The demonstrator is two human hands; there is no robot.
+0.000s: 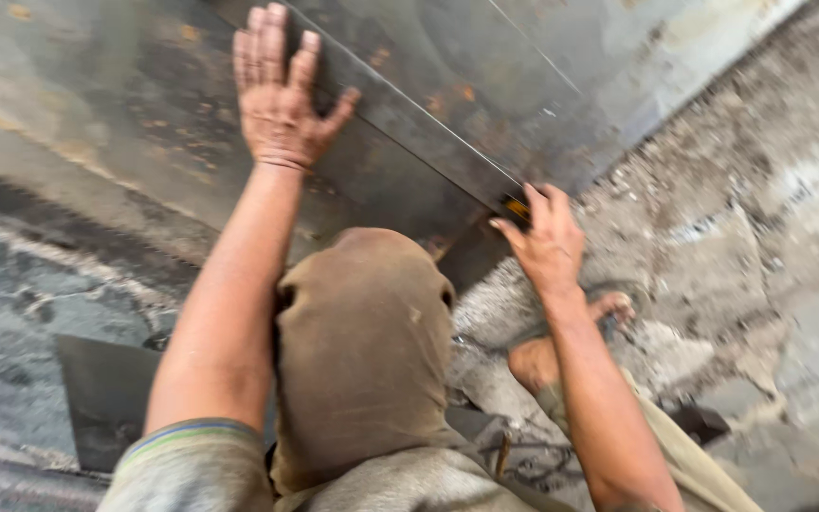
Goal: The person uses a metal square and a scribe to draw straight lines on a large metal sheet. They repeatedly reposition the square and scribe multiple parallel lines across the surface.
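A large steel sheet point(144, 104) fills the upper part of the view, dull grey with rust-orange blotches and darker scorched patches. A long flat steel strip point(409, 123) lies across the sheet on a diagonal, running from near the top edge of the view down to the sheet's lower right corner; its edge catches the light as a thin bright line.

At the lower end of the strip, under the fingers, sits a small yellow-orange mark point(518, 208), too blurred to tell whether it is a sticker or paint.

The left hand point(280, 95) lies flat on the sheet with the fingers spread and straight, palm down, the thumb reaching to the strip's edge; it grips nothing. The right hand point(547, 242) is at the lower end of the strip, fingers curled over its corner, seemingly pinching it, though motion blur leaves the grasp uncertain.

Below the sheet, a knee in brown cloth point(362, 351) rises between the arms. Right of the sheet lies rough, dusty concrete floor point(741, 218), with a bare foot point(533, 360) on it just below the right hand. A dark flat plate point(101, 398) lies below the sheet on the left.
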